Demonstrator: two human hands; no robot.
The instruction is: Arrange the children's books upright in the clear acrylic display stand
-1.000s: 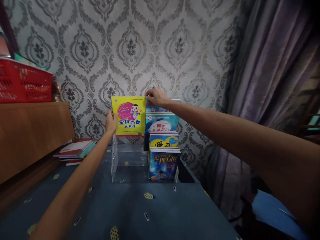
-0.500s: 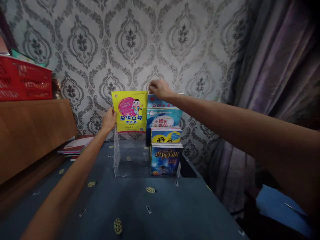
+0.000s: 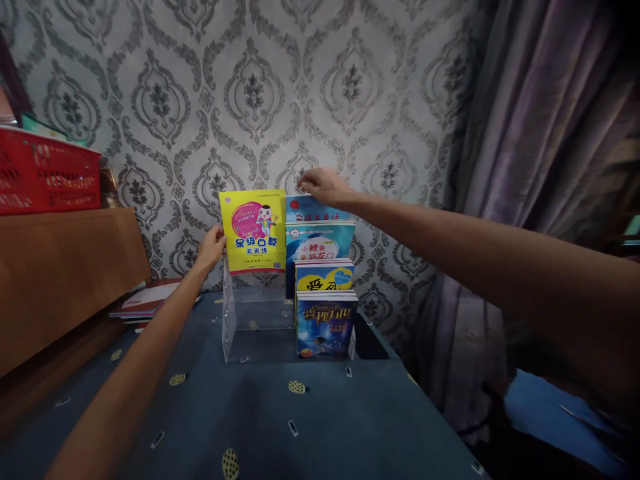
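A clear acrylic tiered book rack [image 3: 227, 327] stands on the table. In its back left part a yellow workbook [image 3: 254, 233] stands upright. My left hand [image 3: 212, 248] is closed at the workbook's left edge; its fingertips are partly hidden there. My right hand [image 3: 323, 185] is just above the top edge of a blue book [image 3: 320, 209], a little right of the workbook and apart from it. Its fingers are loosely bent, with nothing visible in them. In front of the blue book stand a lighter blue book [image 3: 320, 240], a yellow and blue book [image 3: 325, 275] and a dark blue book [image 3: 325, 327].
A dark blue patterned cloth [image 3: 260, 413] covers the table. At left a red basket [image 3: 50, 170] sits on a wooden cabinet [image 3: 75, 273], with a stack of books [image 3: 150, 300] beside it. A grey curtain [image 3: 500, 220] hangs at right; a blue object [image 3: 555, 407] lies below it.
My right hand has moved slightly right, away from the yellow workbook's top corner. The workbook sits about the same in the rack, with my left hand still at its edge. The view has shifted slightly.
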